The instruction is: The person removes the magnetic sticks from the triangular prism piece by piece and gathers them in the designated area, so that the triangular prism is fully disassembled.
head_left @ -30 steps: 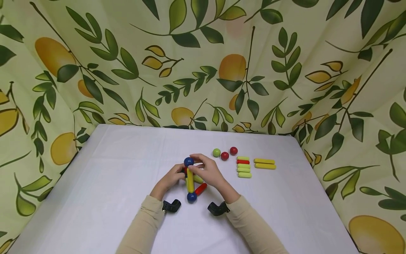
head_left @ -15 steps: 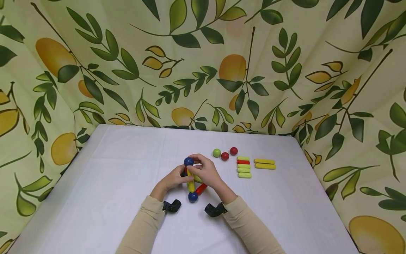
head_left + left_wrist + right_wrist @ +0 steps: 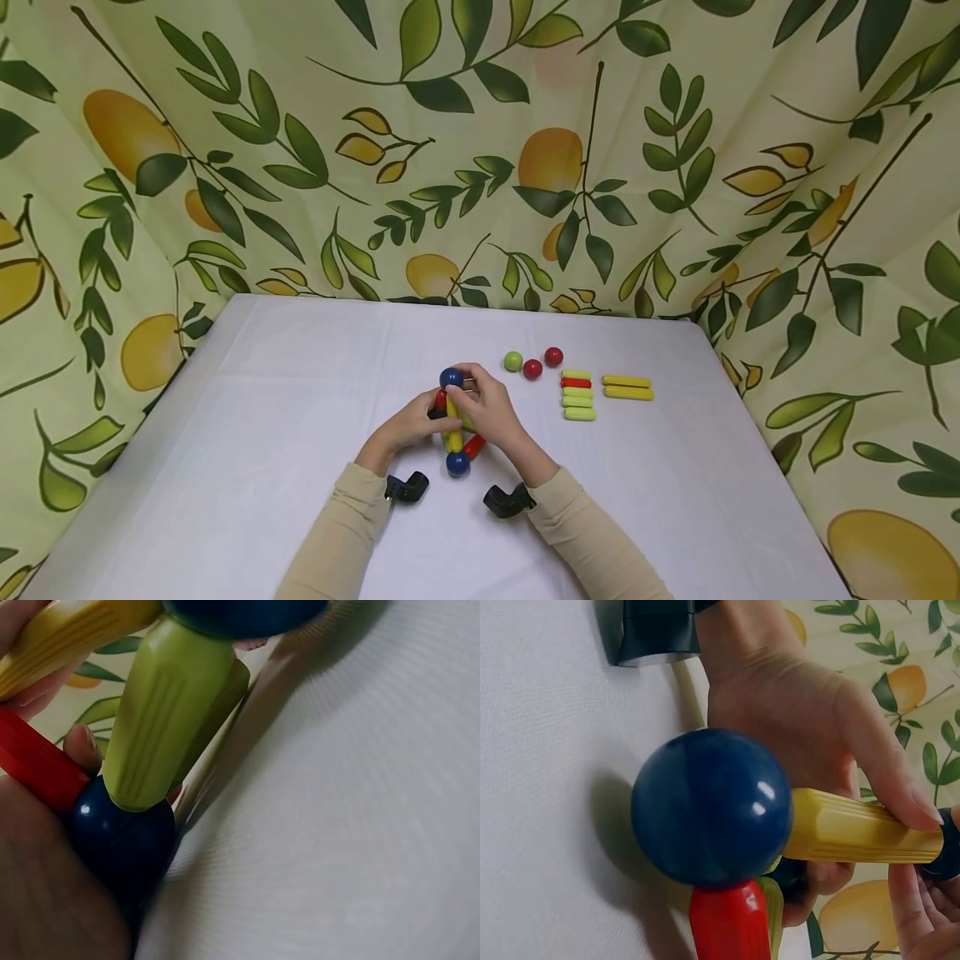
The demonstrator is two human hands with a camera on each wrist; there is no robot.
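Both hands hold a small frame built of magnetic rods and balls, low over the table. One blue ball (image 3: 452, 378) tops an upright yellow rod (image 3: 840, 825); another blue ball (image 3: 457, 463) is at its lower end, joined to a red rod (image 3: 474, 447). My left hand (image 3: 405, 423) grips the frame's left side, thumb across the yellow rod. Fingers and thumb of my right hand (image 3: 491, 408) pinch it near the upper ball. In the left wrist view, a lime rod (image 3: 165, 712) meets a blue ball (image 3: 124, 832) near the left palm. Hands hide the frame's far side.
Behind and to the right lie a green ball (image 3: 512, 361), two red balls (image 3: 532, 369), a column of short lime rods (image 3: 578, 413) with one red rod (image 3: 576, 383), and two longer yellow rods (image 3: 627, 393). A leaf-patterned curtain (image 3: 465, 208) surrounds the white table (image 3: 300, 358).
The left thumb has come across onto the yellow rod. The frame's upper ball has shifted slightly right and the lower ball a little up. The loose pieces have stayed put.
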